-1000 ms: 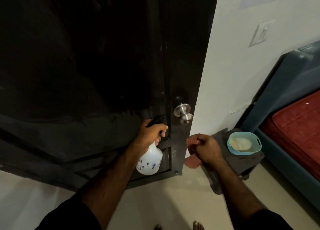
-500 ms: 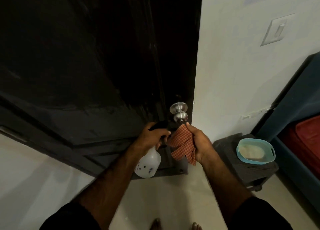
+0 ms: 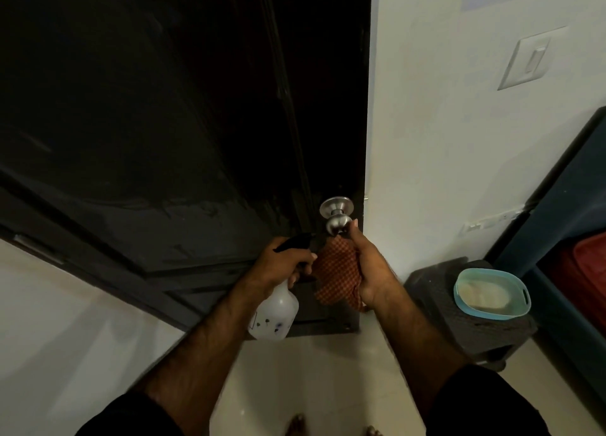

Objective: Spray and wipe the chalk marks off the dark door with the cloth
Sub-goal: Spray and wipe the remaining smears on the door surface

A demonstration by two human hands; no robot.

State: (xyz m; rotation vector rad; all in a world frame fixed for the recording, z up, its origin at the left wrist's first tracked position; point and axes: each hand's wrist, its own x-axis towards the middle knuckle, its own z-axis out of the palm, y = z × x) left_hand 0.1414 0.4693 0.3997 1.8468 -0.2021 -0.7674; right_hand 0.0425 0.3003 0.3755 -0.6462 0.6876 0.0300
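Observation:
The dark door point(image 3: 164, 124) fills the upper left, with faint smeared marks across its lower panel and a silver knob point(image 3: 337, 217) near its right edge. My left hand point(image 3: 278, 262) grips the black trigger head of a white spray bottle point(image 3: 275, 311), which hangs below the hand in front of the door's bottom. My right hand point(image 3: 370, 268) holds a red checked cloth point(image 3: 337, 275) bunched just under the knob, and its raised fingertip touches the knob's right side.
A white wall point(image 3: 442, 140) with a light switch point(image 3: 531, 58) stands right of the door. A dark stool point(image 3: 436, 291) carries a teal tub point(image 3: 492, 294). Dark blue furniture point(image 3: 574, 189) with a red cushion fills the far right. My bare toes show on the pale floor point(image 3: 295, 386).
My right hand rose with the cloth from beside the stool to the knob. The cloth went from hanging loosely to bunched under the knob. The left hand kept its hold on the bottle.

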